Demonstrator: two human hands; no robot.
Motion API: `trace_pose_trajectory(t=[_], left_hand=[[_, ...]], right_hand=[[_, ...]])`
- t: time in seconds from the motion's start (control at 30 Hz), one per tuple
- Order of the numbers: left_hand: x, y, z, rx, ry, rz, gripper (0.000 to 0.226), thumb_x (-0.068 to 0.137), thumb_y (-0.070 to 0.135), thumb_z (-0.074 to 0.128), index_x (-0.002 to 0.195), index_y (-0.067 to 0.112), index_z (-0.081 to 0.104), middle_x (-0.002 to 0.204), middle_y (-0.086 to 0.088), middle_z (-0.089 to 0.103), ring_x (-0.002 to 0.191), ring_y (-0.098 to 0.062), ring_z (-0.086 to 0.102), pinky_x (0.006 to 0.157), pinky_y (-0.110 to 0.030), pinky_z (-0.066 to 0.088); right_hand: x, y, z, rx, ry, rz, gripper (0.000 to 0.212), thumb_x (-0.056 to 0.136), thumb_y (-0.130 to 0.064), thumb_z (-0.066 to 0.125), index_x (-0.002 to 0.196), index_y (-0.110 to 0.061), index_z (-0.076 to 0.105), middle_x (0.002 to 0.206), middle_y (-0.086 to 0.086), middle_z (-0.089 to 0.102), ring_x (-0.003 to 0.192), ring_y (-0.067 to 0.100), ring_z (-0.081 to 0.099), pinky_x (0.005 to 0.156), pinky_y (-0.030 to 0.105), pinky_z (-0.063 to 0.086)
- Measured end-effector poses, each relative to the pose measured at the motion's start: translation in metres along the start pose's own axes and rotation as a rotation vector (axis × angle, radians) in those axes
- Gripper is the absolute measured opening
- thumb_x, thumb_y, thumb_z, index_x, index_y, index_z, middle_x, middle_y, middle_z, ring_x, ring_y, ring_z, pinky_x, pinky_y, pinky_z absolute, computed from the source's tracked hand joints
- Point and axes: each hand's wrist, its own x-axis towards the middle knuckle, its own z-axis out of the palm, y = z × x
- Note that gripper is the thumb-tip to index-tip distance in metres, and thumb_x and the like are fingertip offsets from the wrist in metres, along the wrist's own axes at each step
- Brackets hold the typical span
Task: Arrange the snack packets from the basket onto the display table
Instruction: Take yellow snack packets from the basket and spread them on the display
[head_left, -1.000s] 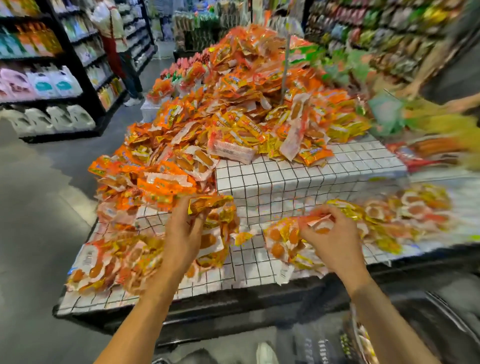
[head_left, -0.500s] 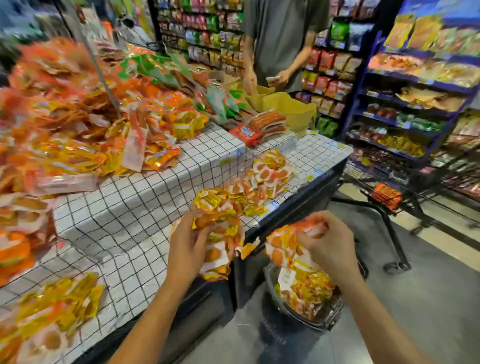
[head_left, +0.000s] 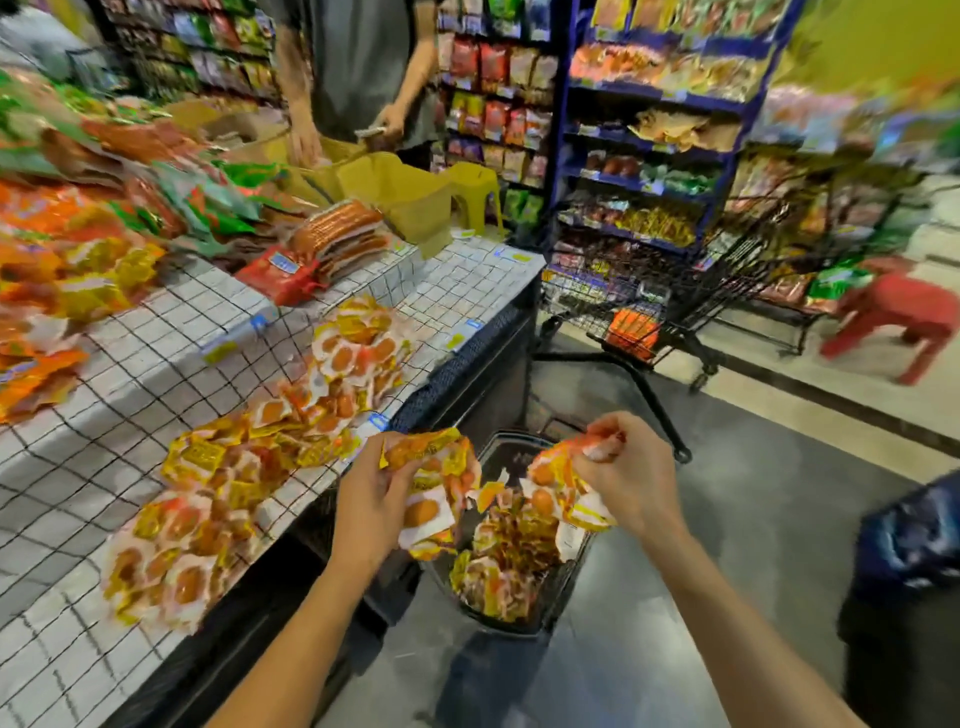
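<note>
My left hand (head_left: 370, 499) grips a bunch of orange-and-yellow snack packets (head_left: 431, 499) just off the table's front edge. My right hand (head_left: 626, 475) holds a second bunch of snack packets (head_left: 558, 486) over the dark basket (head_left: 563, 582) on the floor, which has several more packets in it. The display table (head_left: 171, 353) with its white grid cloth carries rows of the same packets (head_left: 197, 499) along its front edge.
A big heap of orange and green packets (head_left: 78, 234) covers the table's left. Red sausage packs (head_left: 322, 249) lie further back. A person (head_left: 358, 78) stands behind the table by yellow boxes. A shopping trolley (head_left: 660, 306), a red stool (head_left: 898, 317) and product shelves (head_left: 649, 130) stand on the right.
The view has swung right, from the table to the basket. Both hands, each still holding packets, now hang past the table's edge above the basket.
</note>
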Motion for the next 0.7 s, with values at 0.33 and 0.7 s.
trace_pose_trajectory(t=[0.33, 0.7], left_hand=[[0.082, -0.075, 0.06, 0.061, -0.149, -0.117, 0.012, 0.096, 0.019, 0.062, 0.107, 0.02, 0.058, 0.078, 0.007, 0.065, 0.069, -0.001, 0.063, 0.059, -0.011, 0.044], [0.145, -0.199, 0.145, 0.021, -0.289, -0.288, 0.017, 0.095, 0.008, 0.061, 0.11, 0.015, 0.06, 0.098, 0.005, 0.067, 0.089, 0.012, 0.061, 0.069, -0.002, 0.042]], right_hand=[[0.077, 0.049, 0.034, -0.167, 0.051, 0.092, 0.026, 0.067, -0.029, 0.076, 0.09, -0.026, 0.067, 0.086, -0.008, 0.066, 0.081, 0.013, 0.061, 0.072, 0.032, 0.05], [0.132, 0.144, 0.15, -0.16, -0.077, 0.297, 0.028, 0.069, -0.022, 0.081, 0.087, -0.024, 0.06, 0.083, -0.004, 0.063, 0.077, 0.013, 0.061, 0.062, 0.018, 0.041]])
